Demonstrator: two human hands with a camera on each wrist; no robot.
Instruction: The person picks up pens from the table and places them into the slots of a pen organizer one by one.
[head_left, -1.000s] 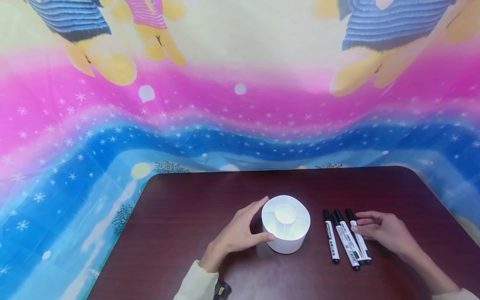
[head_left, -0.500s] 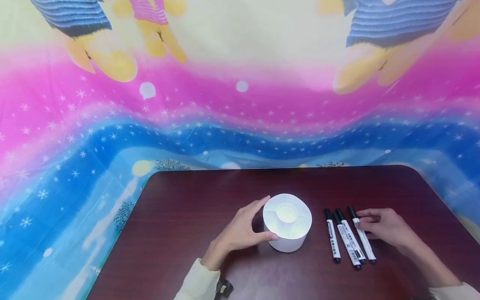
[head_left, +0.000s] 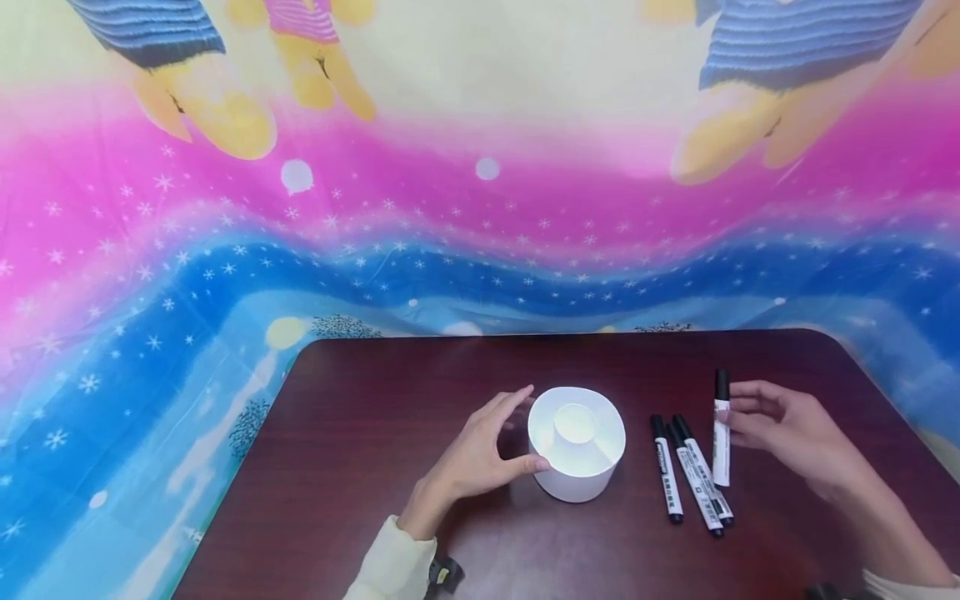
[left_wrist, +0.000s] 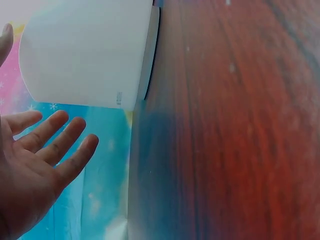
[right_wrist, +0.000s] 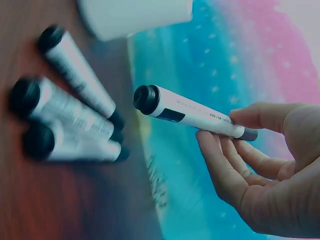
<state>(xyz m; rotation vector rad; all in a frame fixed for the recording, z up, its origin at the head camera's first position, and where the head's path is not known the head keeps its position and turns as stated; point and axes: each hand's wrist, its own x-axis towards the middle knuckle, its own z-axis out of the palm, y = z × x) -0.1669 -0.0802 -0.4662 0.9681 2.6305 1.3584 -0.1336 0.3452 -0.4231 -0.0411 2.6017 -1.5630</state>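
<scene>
Aloft, the right hand (head_left: 798,425) pinches a marker (right_wrist: 187,112).

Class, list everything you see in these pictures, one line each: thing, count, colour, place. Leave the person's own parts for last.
backdrop: one, patterned pink, blue and pale yellow, behind everything
table: one, dark reddish brown, in front of the backdrop
container: one, white, standing on the table
loose markers: three, white and black, lying on the table, right of the container
held marker: one, white and black, raised off the table
sleeves: two, cream, at the head view's bottom edge
left hand: one, beside the container, contact unclear
right hand: one, pinching the held marker
</scene>
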